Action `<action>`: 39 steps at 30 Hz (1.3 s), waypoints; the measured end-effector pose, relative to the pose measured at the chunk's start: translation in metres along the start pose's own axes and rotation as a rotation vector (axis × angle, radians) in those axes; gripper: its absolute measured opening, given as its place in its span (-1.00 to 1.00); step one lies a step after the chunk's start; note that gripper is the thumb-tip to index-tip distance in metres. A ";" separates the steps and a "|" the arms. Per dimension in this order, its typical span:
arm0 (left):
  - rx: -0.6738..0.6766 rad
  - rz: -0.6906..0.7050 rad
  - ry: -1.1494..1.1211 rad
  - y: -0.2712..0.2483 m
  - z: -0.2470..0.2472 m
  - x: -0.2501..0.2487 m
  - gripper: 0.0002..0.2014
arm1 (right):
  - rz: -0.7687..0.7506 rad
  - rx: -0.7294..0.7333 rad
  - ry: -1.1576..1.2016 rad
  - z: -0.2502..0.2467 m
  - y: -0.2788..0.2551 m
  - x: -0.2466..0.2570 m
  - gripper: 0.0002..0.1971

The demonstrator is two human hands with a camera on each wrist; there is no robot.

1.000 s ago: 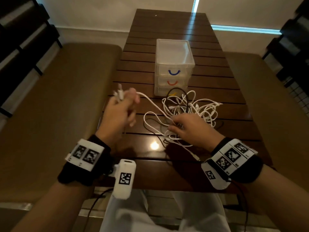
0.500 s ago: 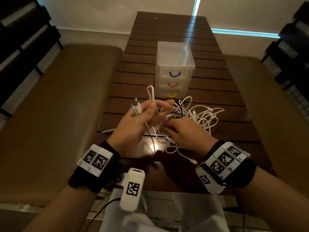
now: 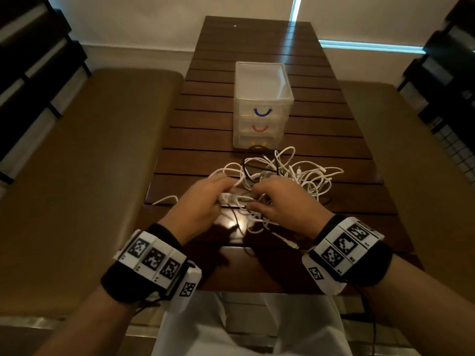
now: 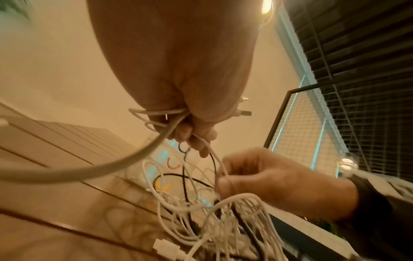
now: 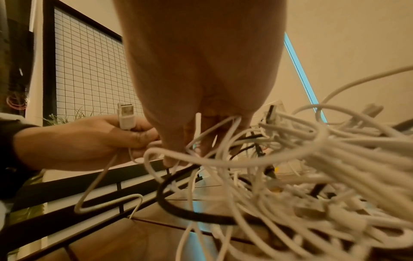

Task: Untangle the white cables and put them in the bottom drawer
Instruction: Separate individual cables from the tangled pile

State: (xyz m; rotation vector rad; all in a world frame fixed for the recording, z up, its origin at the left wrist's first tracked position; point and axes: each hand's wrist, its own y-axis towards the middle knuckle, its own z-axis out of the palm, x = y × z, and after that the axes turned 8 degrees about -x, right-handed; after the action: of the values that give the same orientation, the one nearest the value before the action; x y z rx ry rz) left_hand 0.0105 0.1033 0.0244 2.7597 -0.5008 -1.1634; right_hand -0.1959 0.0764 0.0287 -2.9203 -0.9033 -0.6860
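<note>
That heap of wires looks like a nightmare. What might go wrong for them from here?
Three likely snags:
1. The left hand grips a white cable still running into the white cables; pulling could tighten knots.
2. A black cable threads through the heap and may get dragged along.
3. The tangle lies against the closed bottom drawer and could block it from opening.

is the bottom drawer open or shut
Shut: the bottom drawer, with the yellow handle, sits flush with the two drawers above, and the white cables lie outside.
</note>
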 end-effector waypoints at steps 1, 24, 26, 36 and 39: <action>-0.033 -0.036 -0.024 0.000 -0.006 0.004 -0.55 | -0.008 -0.033 -0.038 -0.001 -0.002 -0.003 -0.82; -0.638 -0.292 -0.217 0.003 -0.037 0.011 -0.71 | 0.044 0.137 -0.058 -0.022 0.008 -0.005 -0.70; -0.569 -0.328 -0.176 0.006 -0.038 0.016 -0.74 | 0.066 0.120 0.031 -0.029 0.010 -0.009 -0.70; -0.521 -0.320 0.023 0.015 -0.048 0.010 -0.66 | 0.169 -0.130 0.190 -0.057 0.028 -0.018 -0.76; -0.527 -0.285 -0.015 0.014 -0.047 0.006 -0.81 | 0.204 -0.401 0.352 -0.052 0.030 -0.018 -0.68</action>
State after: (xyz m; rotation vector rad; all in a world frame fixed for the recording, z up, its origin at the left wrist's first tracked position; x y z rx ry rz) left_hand 0.0448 0.0867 0.0562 2.4027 0.1893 -1.1611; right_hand -0.2136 0.0347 0.0718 -2.9938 -0.4689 -1.4473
